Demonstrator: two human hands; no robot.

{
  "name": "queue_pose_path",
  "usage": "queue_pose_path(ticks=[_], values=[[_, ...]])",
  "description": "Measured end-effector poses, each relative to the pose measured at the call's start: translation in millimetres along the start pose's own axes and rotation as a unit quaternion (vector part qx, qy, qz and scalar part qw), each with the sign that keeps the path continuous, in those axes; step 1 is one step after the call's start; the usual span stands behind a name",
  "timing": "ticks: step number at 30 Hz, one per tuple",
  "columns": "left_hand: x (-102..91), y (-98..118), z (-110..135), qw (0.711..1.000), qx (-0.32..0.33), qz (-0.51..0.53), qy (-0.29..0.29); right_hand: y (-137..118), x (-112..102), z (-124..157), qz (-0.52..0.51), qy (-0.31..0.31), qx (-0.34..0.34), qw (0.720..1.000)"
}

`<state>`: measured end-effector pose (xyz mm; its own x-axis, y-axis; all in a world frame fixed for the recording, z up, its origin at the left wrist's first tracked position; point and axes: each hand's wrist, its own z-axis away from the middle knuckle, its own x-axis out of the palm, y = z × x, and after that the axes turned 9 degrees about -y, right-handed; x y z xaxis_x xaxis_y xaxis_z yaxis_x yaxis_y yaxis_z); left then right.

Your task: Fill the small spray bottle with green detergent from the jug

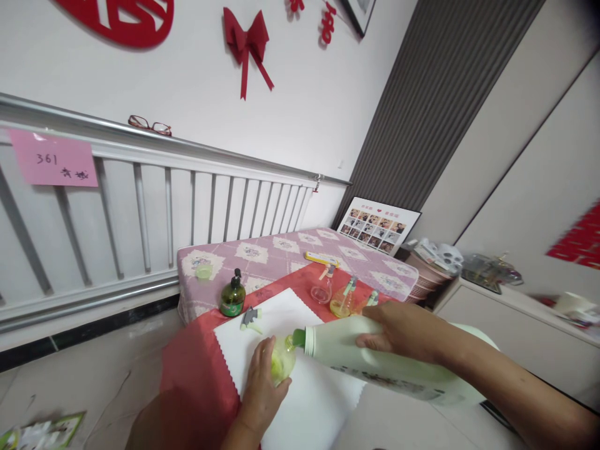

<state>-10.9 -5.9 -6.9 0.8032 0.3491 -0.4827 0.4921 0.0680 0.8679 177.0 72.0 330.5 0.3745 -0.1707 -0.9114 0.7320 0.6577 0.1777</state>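
My right hand (398,334) grips a large white jug (379,362) tipped on its side, with its green neck pointing left. The neck sits at the mouth of a small clear bottle (282,361) holding yellow-green liquid. My left hand (261,390) is wrapped round that small bottle, which rests on a white cloth (309,400). A loose spray head (250,319) lies on the cloth just beyond my left hand.
A dark green pump bottle (232,295) stands on the red cloth (197,369). Small flasks with spray tops (342,300) and a yellow item (321,258) are further back on the patterned table (262,250). Glasses (150,125) rest on the radiator rail. A cabinet (506,319) stands at the right.
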Motion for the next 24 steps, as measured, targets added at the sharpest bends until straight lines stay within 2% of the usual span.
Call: queue_pose_path(ticks=[24], values=[[-2.7, 3.9, 0.5, 0.999, -0.006, 0.031, -0.011, 0.0, 0.2, -2.0, 0.008, -0.002, -0.003, 1.000]])
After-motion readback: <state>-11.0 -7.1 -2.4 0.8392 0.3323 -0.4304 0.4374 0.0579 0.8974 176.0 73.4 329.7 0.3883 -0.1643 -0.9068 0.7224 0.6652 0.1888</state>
